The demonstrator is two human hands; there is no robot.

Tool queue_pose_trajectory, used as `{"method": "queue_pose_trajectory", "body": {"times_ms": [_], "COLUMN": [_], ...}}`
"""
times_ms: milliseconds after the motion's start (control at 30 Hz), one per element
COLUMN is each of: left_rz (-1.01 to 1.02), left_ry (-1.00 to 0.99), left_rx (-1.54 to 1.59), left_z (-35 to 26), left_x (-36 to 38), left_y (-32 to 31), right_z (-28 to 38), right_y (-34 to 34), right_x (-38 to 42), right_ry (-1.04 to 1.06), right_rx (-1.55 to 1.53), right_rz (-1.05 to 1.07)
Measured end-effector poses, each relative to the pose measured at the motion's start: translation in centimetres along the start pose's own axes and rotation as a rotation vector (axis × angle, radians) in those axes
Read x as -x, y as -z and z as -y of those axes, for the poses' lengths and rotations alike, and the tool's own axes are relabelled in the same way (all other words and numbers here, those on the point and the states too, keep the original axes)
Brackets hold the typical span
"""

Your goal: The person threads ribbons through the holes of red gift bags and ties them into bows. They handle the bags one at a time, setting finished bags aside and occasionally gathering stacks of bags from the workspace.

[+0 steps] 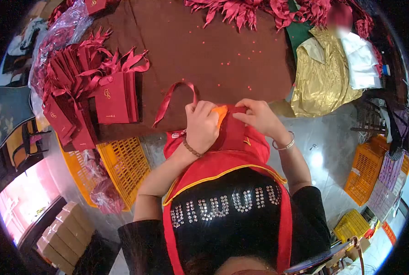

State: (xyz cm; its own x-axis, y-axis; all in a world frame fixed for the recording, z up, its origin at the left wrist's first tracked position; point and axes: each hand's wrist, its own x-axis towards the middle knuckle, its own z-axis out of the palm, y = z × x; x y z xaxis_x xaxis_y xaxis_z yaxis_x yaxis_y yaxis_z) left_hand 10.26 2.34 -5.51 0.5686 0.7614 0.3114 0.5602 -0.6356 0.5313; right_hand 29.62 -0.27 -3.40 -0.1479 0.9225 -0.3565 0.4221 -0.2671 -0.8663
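- While the bag [234,133] is upright between both hands, it sits at the table's near edge, in front of the apron [220,160], probably kept close so its top can be seen well.
- The left hand [201,128] is curled into a fist around an orange piece [220,114], whose tip pokes out beside the bag; what the piece is, I cannot tell at this size.
- The right hand [255,118] has thumb and forefinger drawn together, pinching the bag's top edge, likely to steady it; its other fingers are loosely bent.
- A ribbon [180,88] curves over the table [181,50] and ends at the left knuckles.
- On the left, other bags [115,103] lean in a bunch, ribbons uppermost, perhaps to prevent tangles.
- Red bits [227,63] dot the cloth ahead; a ribbon heap [241,11] lines the far edge, seemingly placed there to leave working room.
- On the right hangs a gold wrap [321,82]; below on the left stands an orange crate [126,158].
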Motion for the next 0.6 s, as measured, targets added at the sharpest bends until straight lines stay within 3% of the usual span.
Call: {"method": "queue_pose_trajectory", "body": {"times_ms": [467,600], "left_rz": [0.022,-0.034], "left_ry": [-0.054,-0.102], "left_rx": [-0.173,-0.205], "left_z": [-1.5,-2.1], "left_x": [-0.5,-0.6], "left_y": [0.2,-0.3], "right_z": [-0.1,-1.3], "right_y": [-0.4,-0.7], "right_x": [0.4,0.5], "right_ry": [-0.017,-0.009], "right_rx": [-0.017,-0.155], "right_rz": [-0.015,-0.006]}}
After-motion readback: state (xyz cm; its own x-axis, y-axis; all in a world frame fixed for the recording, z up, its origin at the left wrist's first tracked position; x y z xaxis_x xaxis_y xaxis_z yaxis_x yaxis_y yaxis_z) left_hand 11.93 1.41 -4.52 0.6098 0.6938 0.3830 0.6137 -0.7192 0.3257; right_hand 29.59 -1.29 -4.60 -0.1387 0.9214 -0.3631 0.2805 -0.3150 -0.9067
